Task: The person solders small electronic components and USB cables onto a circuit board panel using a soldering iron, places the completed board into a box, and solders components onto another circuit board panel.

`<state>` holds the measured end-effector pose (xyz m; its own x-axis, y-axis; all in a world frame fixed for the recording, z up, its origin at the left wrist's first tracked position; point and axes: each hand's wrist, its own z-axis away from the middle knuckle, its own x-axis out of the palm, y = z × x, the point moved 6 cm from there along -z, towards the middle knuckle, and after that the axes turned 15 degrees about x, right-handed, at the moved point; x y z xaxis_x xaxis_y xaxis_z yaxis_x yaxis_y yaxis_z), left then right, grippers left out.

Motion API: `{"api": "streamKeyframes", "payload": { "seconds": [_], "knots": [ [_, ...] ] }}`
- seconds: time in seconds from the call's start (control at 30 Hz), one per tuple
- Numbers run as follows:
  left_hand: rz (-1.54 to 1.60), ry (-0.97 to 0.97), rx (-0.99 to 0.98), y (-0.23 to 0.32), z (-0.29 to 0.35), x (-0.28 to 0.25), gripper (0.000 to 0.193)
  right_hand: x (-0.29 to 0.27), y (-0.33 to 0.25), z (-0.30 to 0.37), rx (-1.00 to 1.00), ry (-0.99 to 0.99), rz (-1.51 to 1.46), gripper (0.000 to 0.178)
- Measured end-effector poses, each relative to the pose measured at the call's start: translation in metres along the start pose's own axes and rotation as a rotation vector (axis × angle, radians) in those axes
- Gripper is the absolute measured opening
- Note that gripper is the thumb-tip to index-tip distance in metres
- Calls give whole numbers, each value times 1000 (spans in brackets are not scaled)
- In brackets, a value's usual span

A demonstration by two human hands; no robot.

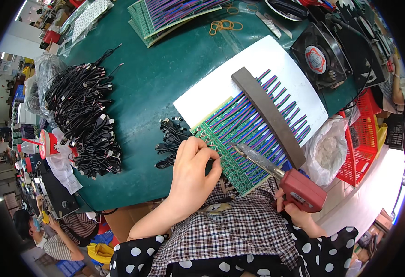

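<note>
My left hand (191,173) is at the left edge of a green circuit board panel (237,173), with thumb and forefinger closed in a pinch. What lies between the fingertips is too small to make out. My right hand (297,213) is wrapped around the handle of a dark red soldering gun (304,190). The gun's metal tip points left, over the panel. Rows of blue, red and black ribbon wires (228,122) run from the panel under a dark brown bar (268,115) that lies across them. Panel and wires rest partly on a white board (269,55).
A small heap of black cables (169,143) sits left of the panel; a large pile of them (84,111) is farther left. Beyond are stacked wired panels (165,21) and rubber bands (225,26). A fan (317,57), plastic bag (327,145) and red basket (361,138) stand right.
</note>
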<state>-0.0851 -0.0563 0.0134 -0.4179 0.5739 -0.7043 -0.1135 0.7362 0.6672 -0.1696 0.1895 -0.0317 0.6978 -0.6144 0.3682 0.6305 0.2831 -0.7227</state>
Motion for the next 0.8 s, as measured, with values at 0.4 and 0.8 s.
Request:
{"api": "streamKeyframes", "payload": {
  "seconds": [0.4, 0.8],
  "knots": [
    [1, 38, -68, -5, -2, 0, 13, 0, 1, -4, 37, 39, -11, 67],
    [95, -50, -54, -11, -11, -3, 11, -2, 6, -1, 45, 84, 338, 63]
  ]
}}
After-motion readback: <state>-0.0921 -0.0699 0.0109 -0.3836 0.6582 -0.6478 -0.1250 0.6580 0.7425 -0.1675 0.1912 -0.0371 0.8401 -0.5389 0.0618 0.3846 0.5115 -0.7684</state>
